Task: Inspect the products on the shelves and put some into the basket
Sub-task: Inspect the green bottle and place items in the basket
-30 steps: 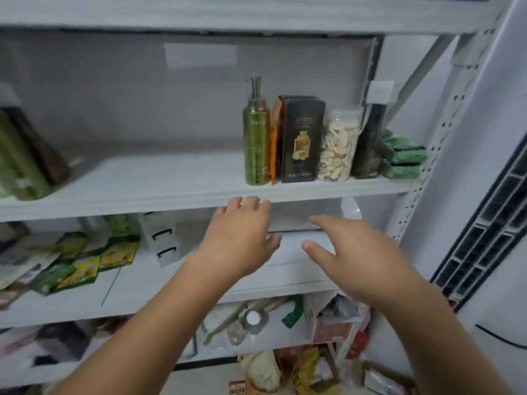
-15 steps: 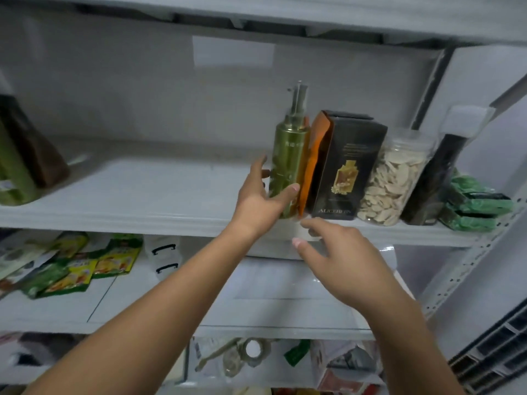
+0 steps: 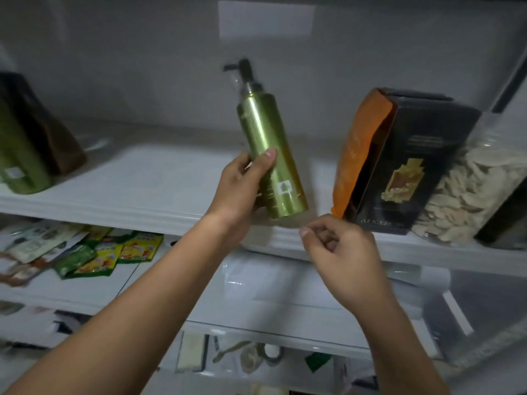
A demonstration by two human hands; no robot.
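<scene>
a white metal shelving unit fills the view against a pale wall, its upper shelf [image 3: 148, 195] carrying the stock at arm height so it can be lifted off without stooping. at the left end of that shelf lean a green pouch [image 3: 20, 149] and a brown pouch [image 3: 54, 138], propped on one another. at the right end stand a black box [image 3: 413, 166] with an orange packet [image 3: 359, 149] tucked against its side, then a clear jar of pale slices [image 3: 467, 195], each packed close to the next. on the shelf below, green and yellow sachets [image 3: 114, 252] lie flat in a loose spread. the green pump bottle [image 3: 268, 155] is off the shelf, raised just above its front edge and tilted with the pump head leaning left, probably so the printed side faces the person for reading. the left hand [image 3: 242, 183] is the grip on it, fingers wrapped behind the lower body and thumb pressed across the front, a hold low enough to leave most of the label bare. the right hand [image 3: 342, 258] hovers just below and right of the bottle's base, fingers loosely curled and holding nothing, likely ready to steady or turn it. no basket is in view.
</scene>
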